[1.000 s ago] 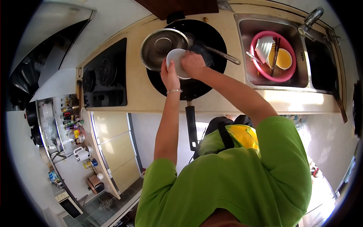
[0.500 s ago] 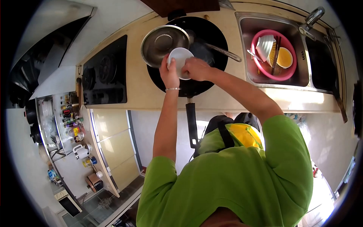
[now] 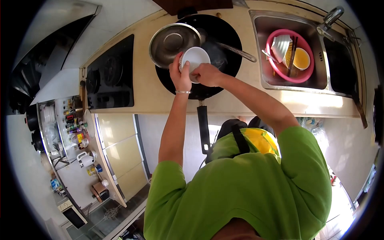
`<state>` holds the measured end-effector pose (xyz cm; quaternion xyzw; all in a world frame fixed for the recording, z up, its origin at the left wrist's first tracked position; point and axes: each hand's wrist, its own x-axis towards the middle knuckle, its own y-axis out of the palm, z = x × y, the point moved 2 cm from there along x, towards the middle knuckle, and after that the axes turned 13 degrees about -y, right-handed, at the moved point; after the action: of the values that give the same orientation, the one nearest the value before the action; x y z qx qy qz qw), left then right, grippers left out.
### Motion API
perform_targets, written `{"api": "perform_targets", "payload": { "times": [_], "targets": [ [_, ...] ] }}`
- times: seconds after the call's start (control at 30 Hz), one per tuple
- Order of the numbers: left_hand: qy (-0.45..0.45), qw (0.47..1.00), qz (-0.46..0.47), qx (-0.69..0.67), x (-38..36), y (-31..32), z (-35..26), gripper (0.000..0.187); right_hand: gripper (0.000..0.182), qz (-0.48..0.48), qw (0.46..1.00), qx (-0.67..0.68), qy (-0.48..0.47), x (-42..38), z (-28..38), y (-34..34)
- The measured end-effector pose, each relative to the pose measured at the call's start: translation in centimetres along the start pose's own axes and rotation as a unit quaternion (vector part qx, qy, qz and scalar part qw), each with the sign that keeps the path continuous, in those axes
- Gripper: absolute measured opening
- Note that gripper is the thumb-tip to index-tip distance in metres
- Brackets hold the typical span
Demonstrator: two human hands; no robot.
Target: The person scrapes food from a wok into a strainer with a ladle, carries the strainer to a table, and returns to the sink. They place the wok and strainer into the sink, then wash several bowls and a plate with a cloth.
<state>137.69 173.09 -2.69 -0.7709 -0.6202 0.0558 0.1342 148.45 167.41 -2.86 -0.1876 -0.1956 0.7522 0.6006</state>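
My left hand [image 3: 180, 75] grips a white bowl [image 3: 197, 57] by its left side, thumb over the rim. The bowl hangs tilted above a black wok [image 3: 228, 32]. My right hand [image 3: 209, 75] is closed at the bowl's lower right edge, with its fingertips inside the rim. Whatever those fingers hold, if anything, is hidden. Beside the bowl, a round metal dish or lid [image 3: 174, 41] overlaps the wok's left edge. A metal utensil handle [image 3: 239, 52] slants out over the wok's right rim. Faint steam shows inside the wok.
The wok's black handle [image 3: 203, 130] juts past the counter's front edge. In the sink [image 3: 267, 82] at right, a pink basin [image 3: 291, 80] holds bowls and chopsticks below the faucet [image 3: 331, 20]. A black cooktop [image 3: 116, 76] lies to the left; a shelf with bottles and a kettle [image 3: 86, 159] stands lower left.
The bowl has shifted slightly up and right in view, showing more of its white inside. Both hands remain on it, my right hand slightly lower against the rim.
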Motion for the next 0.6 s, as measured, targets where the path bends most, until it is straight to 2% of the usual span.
{"api": "perform_targets", "payload": {
  "times": [0.03, 0.07, 0.1, 0.13, 0.27, 0.33, 0.43, 0.5, 0.57, 0.6],
  "targets": [
    [0.028, 0.999, -0.001, 0.033, -0.2, 0.0, -0.2, 0.036, 0.021, 0.001, 1.0, 0.001, -0.001, -0.1, 0.1, -0.2],
    [0.04, 0.997, -0.01, 0.06, -0.3, 0.0, -0.4, 0.038, 0.019, -0.034, 0.989, -0.146, -0.004, -0.2, 0.2, -0.7],
    [0.036, 0.997, -0.009, 0.061, -0.5, -0.2, -0.8, 0.038, 0.017, -0.068, 0.955, -0.287, -0.006, -0.5, 0.2, -0.8],
    [0.035, 0.996, -0.002, 0.082, -0.6, -0.2, -1.4, 0.039, 0.013, -0.142, 0.93, -0.331, -0.079, 0.0, -0.6, -0.9],
    [0.033, 0.994, 0.007, 0.105, 0.1, -0.5, -2.0, 0.041, 0.016, -0.177, 0.917, -0.318, -0.162, 0.0, -0.8, -0.6],
    [0.056, 0.993, -0.005, 0.101, -0.3, -0.3, -1.9, 0.041, 0.02, -0.128, 0.983, -0.109, -0.073, -0.4, -0.4, 1.1],
    [0.095, 0.992, -0.016, 0.084, -0.4, -0.3, -1.8, 0.041, 0.024, -0.128, 0.99, 0.061, 0.0, -0.5, 1.0, 1.4],
    [0.128, 0.987, -0.016, 0.099, -0.4, -0.4, -2.0, 0.041, 0.023, -0.119, 0.992, 0.041, -0.012, -0.5, 1.0, 1.2],
    [0.112, 0.987, -0.022, 0.113, -0.2, -0.7, -2.0, 0.041, 0.022, -0.108, 0.994, 0.022, -0.024, -0.8, 0.6, 1.1],
    [0.095, 0.987, -0.026, 0.128, -0.2, -0.7, -1.9, 0.041, 0.019, -0.142, 0.984, -0.077, -0.073, -0.9, 0.1, 0.8]
  ]
}}
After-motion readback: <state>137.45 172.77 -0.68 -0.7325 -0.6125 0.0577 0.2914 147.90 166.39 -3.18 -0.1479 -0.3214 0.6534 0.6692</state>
